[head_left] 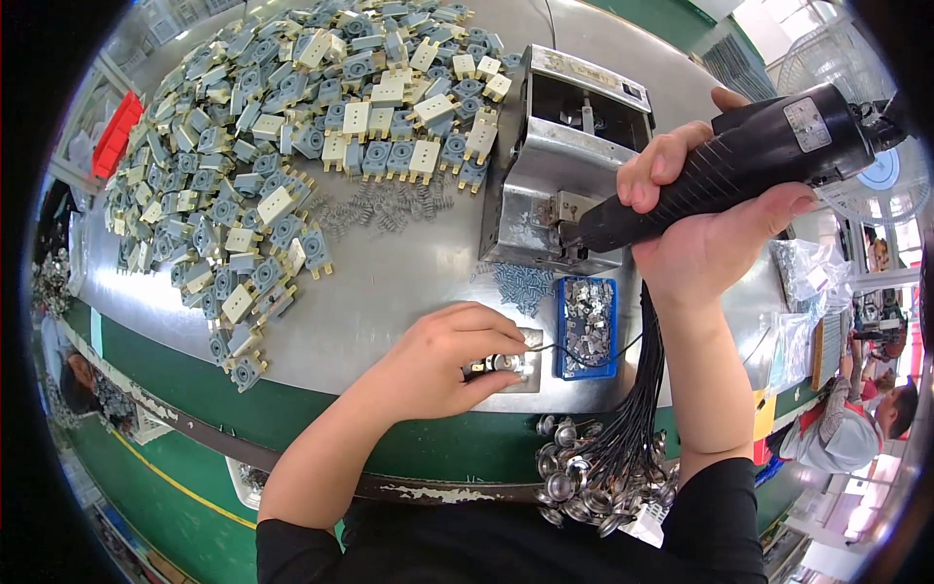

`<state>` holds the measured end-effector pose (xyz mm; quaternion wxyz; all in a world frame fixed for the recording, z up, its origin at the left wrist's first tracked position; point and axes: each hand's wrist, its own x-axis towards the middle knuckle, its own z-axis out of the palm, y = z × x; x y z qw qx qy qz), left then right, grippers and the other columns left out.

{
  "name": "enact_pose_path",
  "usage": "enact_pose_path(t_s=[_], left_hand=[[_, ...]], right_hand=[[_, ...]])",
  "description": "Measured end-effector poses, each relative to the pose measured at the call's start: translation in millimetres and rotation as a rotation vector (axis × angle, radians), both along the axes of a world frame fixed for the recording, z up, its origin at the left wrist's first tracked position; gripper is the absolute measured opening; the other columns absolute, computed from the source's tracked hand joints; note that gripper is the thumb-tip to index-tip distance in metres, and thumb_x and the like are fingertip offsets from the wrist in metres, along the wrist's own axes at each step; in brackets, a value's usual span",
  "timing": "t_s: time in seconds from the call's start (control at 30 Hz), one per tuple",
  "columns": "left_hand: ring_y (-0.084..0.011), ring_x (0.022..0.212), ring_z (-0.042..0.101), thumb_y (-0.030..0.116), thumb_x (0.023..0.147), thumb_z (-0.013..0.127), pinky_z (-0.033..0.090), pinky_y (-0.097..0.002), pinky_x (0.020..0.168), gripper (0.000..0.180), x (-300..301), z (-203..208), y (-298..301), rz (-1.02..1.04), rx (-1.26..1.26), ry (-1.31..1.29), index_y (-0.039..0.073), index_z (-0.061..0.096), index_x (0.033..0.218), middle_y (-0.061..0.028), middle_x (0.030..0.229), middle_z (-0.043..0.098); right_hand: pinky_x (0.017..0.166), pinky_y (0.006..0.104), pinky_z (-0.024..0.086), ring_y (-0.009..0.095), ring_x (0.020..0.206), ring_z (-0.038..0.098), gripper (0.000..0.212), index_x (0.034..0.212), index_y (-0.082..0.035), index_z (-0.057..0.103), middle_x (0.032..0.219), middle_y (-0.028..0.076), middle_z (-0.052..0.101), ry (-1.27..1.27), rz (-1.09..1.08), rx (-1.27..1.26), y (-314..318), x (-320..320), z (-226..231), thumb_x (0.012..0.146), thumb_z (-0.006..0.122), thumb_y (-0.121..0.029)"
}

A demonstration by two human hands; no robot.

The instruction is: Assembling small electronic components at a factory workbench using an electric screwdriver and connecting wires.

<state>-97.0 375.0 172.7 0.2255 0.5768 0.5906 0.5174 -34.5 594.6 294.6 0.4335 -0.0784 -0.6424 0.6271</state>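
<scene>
At the upper left, a red bin (117, 134) stands beyond the bench, its contents out of sight; at the lower left, a white tub (236, 490) holds small dark items too indistinct to name. A large heap of grey and cream block-shaped parts (263, 127) spreads loose over the metal tabletop (389, 282) from the upper left to the upper centre, with loose coil springs (384, 204) at its lower edge. At the centre, the left hand (452, 360) has its fingers and thumb closed around a small black and silvery part (494, 366), over a metal plate on the tabletop. Just above and to the right lies a loose patch of bluish screws (525, 286), below a boxy metal machine (574, 146). Right of the hand, a shallow blue tray (590, 374) holds many small silvery metal pieces. Beside it hangs a bundle of black cables (637, 389) ending in round metal heads (574, 477). At the upper right, the right hand (715, 214) firmly grips a black power screwdriver (730, 161), its tip toward the machine; whether they touch cannot be told. Farther right lie clear plastic bags (809, 273).
</scene>
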Motion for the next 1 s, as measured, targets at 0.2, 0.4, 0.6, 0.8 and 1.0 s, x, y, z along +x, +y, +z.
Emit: enact_pose_path(t_s=[0.2,0.4,0.6,0.8,1.0], left_hand=[[-0.0296,0.105,0.072,0.006,0.074,0.088,0.057,-0.0421,0.091,0.034,0.1,0.2,-0.4,-0.004,0.002,-0.003,0.005,0.077,0.106,-0.01,0.111,0.075],[-0.0295,0.106,0.072,0.006,0.075,0.088,0.057,-0.0423,0.092,0.032,0.2,0.1,-0.8,-0.005,-0.004,-0.009,0.005,0.077,0.105,-0.0098,0.112,0.075],[-0.0296,0.106,0.072,0.006,0.075,0.087,0.057,-0.0424,0.092,0.032,0.4,0.5,0.0,-0.001,0.001,-0.003,0.005,0.077,0.105,-0.0097,0.111,0.076],[-0.03,0.106,0.072,0.005,0.074,0.087,0.057,-0.0424,0.091,0.032,0.9,1.1,0.4,0.003,-0.002,0.002,0.005,0.077,0.104,-0.01,0.109,0.076],[-0.0303,0.105,0.072,0.004,0.074,0.087,0.057,-0.0426,0.091,0.032,0.8,0.7,0.6,0.003,0.012,-0.009,0.004,0.076,0.104,-0.0106,0.109,0.076]], right_hand=[[0.056,0.0364,0.045,0.02,0.056,0.05,0.11,0.14,-0.004,0.044,0.072,0.007,0.051,0.024,0.015,-0.028,2.4,-0.1,0.9,0.082,0.038,-0.097],[0.057,0.036,0.045,0.019,0.057,0.049,0.109,0.14,-0.004,0.044,0.072,0.006,0.051,0.018,0.006,-0.028,2.7,0.3,1.2,0.083,0.037,-0.097],[0.058,0.0361,0.045,0.019,0.057,0.049,0.108,0.139,-0.004,0.045,0.072,0.006,0.05,0.028,0.004,-0.036,4.3,0.1,1.7,0.084,0.035,-0.096],[0.058,0.0362,0.045,0.019,0.057,0.049,0.106,0.139,-0.004,0.045,0.072,0.006,0.051,0.033,0.0,-0.046,4.5,0.2,0.7,0.086,0.033,-0.095],[0.058,0.0365,0.045,0.019,0.057,0.049,0.107,0.139,-0.004,0.045,0.072,0.007,0.051,0.026,-0.029,-0.02,5.4,-0.7,1.8,0.085,0.033,-0.096]])
